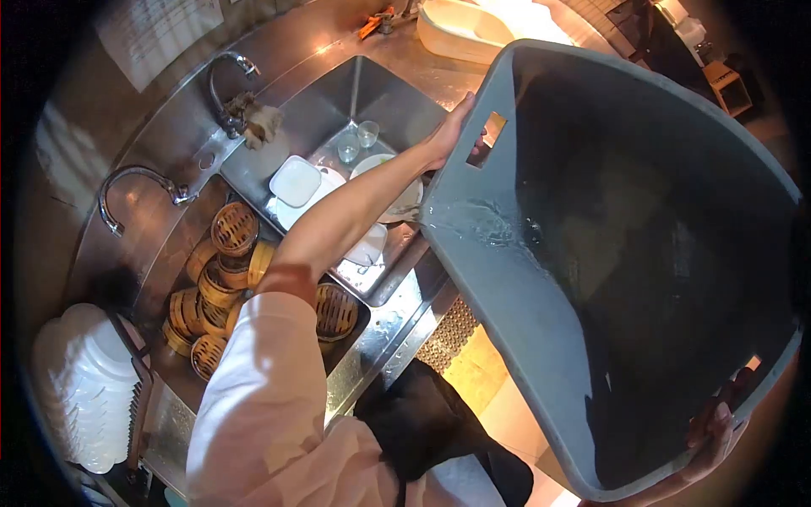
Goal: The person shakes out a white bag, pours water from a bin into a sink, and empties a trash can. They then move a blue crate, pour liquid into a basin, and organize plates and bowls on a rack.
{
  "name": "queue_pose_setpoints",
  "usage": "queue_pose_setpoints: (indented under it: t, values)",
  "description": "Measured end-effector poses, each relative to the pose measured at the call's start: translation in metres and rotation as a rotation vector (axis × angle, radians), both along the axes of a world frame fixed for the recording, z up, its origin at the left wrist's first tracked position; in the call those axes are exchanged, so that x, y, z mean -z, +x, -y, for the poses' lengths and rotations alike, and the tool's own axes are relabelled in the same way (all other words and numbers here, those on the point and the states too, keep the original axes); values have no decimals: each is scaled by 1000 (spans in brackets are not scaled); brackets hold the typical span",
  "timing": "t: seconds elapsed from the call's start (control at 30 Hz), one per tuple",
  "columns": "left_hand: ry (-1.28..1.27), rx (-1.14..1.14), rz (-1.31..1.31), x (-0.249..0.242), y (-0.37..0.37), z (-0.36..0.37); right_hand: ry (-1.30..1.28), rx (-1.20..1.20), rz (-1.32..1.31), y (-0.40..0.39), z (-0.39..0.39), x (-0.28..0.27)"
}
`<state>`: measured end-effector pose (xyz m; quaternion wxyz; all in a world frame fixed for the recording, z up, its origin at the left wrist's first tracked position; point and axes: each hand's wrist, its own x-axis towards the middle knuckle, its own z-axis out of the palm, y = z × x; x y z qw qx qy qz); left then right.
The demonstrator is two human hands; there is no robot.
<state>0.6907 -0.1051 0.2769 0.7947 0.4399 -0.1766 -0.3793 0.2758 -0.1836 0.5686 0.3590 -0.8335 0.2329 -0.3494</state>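
Note:
A large grey plastic tub (549,313) is tilted toward the sink, with water running over its near left corner. My left hand (452,135) grips its upper left side at the handle slot, a fingertip showing through the hole. At the lower right, my right hand (718,431) holds the tub by the other handle slot. Below the pouring corner, the metal sink (329,97) holds white plates (376,173), a square white dish (296,181) and two clear glasses (367,133). My left forearm hides part of the dishes.
Bamboo steamers (234,228) fill the second basin at left. Two curved faucets (139,171) stand behind, one beside a brown rag (258,122). Stacked white dishes (80,389) are at far left. A cream-coloured basin (460,32) sits at the top.

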Motion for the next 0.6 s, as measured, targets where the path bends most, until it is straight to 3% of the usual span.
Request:
queue_pose_setpoints:
  t: [0.27, 0.6]
  values:
    - [69, -36, -14, 41, 8, 2, -163, 12, -25, 42, -36, 9]
    - [245, 75, 12, 49, 26, -9, -170, 70, 46, 70, -62, 34]
